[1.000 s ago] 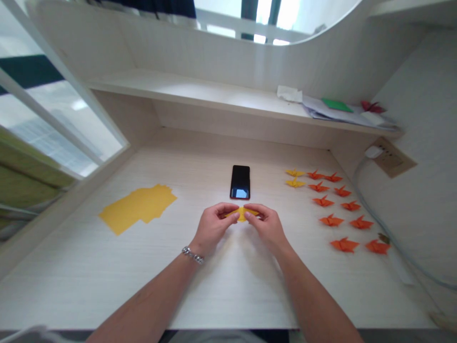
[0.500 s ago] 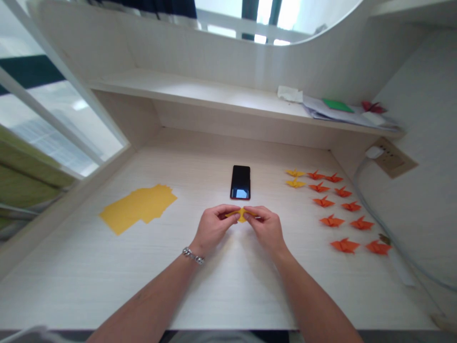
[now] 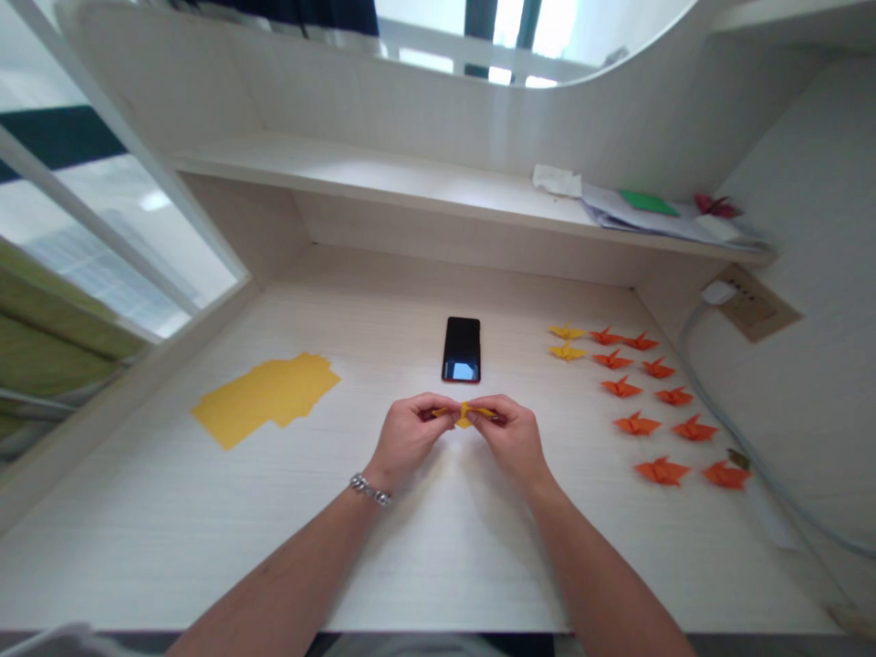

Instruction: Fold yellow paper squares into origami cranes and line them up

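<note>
left hand (image 3: 405, 436) and right hand (image 3: 515, 436) close together over pale desk (image 3: 444, 566). fingers (image 3: 432, 401) of both closed, pinching small yellow folded paper (image 3: 464, 417), one side each, its middle showing in narrow gap between hands. paper is just before near end of black phone (image 3: 462, 345). to left, well apart, yellow sheets (image 3: 264, 397) lie overlapped. to right, two yellow folded birds (image 3: 567, 352) rest beside ten orange folded birds (image 3: 662, 472).
</note>
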The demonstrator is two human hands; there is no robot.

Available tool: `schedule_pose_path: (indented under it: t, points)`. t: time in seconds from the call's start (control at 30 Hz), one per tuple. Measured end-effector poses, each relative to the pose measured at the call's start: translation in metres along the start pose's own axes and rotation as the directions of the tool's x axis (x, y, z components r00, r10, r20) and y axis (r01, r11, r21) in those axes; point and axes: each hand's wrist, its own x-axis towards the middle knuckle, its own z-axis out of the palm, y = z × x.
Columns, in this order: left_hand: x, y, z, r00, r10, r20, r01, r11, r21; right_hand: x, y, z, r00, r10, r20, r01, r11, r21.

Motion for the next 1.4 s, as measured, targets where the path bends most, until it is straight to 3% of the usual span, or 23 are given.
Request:
schedule_pose_path:
  t: [0.43, 0.73, 1.07, 1.4]
  points:
    - [-0.002, 0.007, -0.002, 0.984, -0.054, 0.167, 0.056, 0.998, -0.008, 0.002, 0.003, -0.003, 0.967, 0.200, 0.161, -0.218, 0.970, 0.109]
    - [-0.001, 0.010, -0.001, 0.976, -0.126, 0.176, 0.146, 0.983, -0.108, 0.001, -0.011, 0.000, 0.908, 0.379, 0.178, -0.418, 0.847, 0.328]
    - [-0.002, 0.009, -0.002, 0.979, -0.105, 0.177, 0.119, 0.990, -0.073, 0.001, -0.010, -0.003, 0.891, 0.384, 0.242, -0.451, 0.804, 0.387]
    - [-0.003, 0.009, -0.001, 0.979, -0.088, 0.183, 0.103, 0.992, -0.075, 0.003, -0.004, -0.003, 0.917, 0.341, 0.209, -0.390, 0.876, 0.282]
